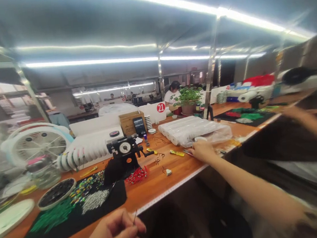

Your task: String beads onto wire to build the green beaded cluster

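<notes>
Low in the view, at the near table edge, my left hand (113, 233) is closed in a pinch. A thin dark cord (134, 217) stands up from between its fingertips. Farther right, my right hand (203, 151) reaches onto the table with curled fingers at a small slim tool (188, 152) with red on it; its exact kind is hard to make out. Close by lie a yellow-handled tool (176, 153), a small whitish block (168, 172) and short dark cord scraps (157, 161). Behind the right hand are white rolls in clear plastic (190, 129).
On the left, a black mat (100, 218) bears green strands, silver pieces and coloured beads, beside a bowl of black pieces (57, 193). A black hand-cranked device (125, 154) stands behind it, with white spools (86, 154) and a fan (37, 142). Another person's arm (310, 119) extends in at right.
</notes>
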The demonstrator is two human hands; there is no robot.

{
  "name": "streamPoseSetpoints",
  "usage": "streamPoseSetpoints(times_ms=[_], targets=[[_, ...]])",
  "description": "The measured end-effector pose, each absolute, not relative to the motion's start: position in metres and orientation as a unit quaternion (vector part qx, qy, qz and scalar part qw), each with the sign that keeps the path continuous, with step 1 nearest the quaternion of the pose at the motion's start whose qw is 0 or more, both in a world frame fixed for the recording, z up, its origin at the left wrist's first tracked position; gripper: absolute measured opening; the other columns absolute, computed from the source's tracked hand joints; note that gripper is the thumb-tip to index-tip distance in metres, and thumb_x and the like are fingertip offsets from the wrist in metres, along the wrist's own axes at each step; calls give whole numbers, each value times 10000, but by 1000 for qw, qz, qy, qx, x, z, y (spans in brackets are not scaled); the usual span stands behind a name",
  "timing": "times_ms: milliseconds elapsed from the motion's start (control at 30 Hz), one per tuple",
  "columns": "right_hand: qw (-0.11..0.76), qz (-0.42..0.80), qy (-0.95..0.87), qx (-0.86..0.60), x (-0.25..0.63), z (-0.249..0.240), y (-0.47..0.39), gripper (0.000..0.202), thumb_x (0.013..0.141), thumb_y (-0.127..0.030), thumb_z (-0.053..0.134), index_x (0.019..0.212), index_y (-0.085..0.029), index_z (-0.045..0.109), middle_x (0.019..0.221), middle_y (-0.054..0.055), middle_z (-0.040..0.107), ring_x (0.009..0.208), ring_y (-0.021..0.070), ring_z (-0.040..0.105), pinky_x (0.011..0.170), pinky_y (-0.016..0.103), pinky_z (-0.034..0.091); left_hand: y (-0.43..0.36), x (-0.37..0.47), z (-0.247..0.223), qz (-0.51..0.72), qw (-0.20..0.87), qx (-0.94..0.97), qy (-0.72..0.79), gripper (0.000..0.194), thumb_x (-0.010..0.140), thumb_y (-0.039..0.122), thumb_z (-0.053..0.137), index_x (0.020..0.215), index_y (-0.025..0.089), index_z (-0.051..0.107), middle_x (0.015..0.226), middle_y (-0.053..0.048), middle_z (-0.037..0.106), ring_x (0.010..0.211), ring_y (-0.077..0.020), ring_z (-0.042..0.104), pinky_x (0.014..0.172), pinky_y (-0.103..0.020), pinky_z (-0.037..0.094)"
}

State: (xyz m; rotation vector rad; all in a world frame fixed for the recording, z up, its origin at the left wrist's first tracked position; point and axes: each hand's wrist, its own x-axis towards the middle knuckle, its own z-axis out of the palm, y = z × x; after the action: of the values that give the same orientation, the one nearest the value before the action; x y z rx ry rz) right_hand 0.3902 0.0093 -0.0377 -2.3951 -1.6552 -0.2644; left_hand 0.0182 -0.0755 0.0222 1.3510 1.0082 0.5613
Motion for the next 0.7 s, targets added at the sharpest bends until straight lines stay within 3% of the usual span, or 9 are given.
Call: streamPoseSetpoints(times_ms=[133, 267, 400, 567, 700], targets=[[119, -85, -587, -796, 377, -45, 10, 253, 808, -120, 453, 867, -35, 684, 952, 216, 627, 941, 282, 566, 793, 323, 402, -58, 35, 28, 267, 667, 546, 432, 353, 594, 330, 789, 618, 160, 480, 740, -79, 678, 710, -220, 650, 533, -239, 472], [177, -99, -593, -779, 361, -37, 1, 303, 782, 8, 362, 854, 27, 655, 916, 254, 624, 893, 275, 575, 761, 320, 403, -43, 55, 33, 273, 674, 538, 426, 328, 606, 324, 781, 662, 147, 511, 685, -81, 679, 705, -230, 660, 557, -258, 488], [276, -67, -628, -725, 317, -20, -27, 314, 883, -148, 320, 853, -60, 620, 817, 111, 646, 715, 160, 568, 651, 224, 414, -32, 74, 30, 271, 683, 543, 407, 291, 594, 301, 780, 653, 128, 554, 640, -92, 676, 669, -233, 661, 549, -265, 489], [514, 293, -654, -471, 264, 2, -65, 199, 850, -310, 483, 749, -150, 546, 664, -8, 546, 604, 117, 479, 564, 215, 378, -29, 95, 22, 232, 678, 589, 374, 212, 677, 279, 713, 652, 108, 591, 659, -128, 688, 585, -182, 640, 547, -249, 486], [561, 355, -612, -430, 257, 0, -67, 264, 809, -313, 528, 607, -167, 440, 568, -51, 372, 544, 89, 353, 522, 219, 299, -28, 101, 15, 221, 699, 579, 355, 221, 708, 300, 696, 680, 98, 613, 680, -132, 690, 588, -163, 637, 564, -232, 492]])
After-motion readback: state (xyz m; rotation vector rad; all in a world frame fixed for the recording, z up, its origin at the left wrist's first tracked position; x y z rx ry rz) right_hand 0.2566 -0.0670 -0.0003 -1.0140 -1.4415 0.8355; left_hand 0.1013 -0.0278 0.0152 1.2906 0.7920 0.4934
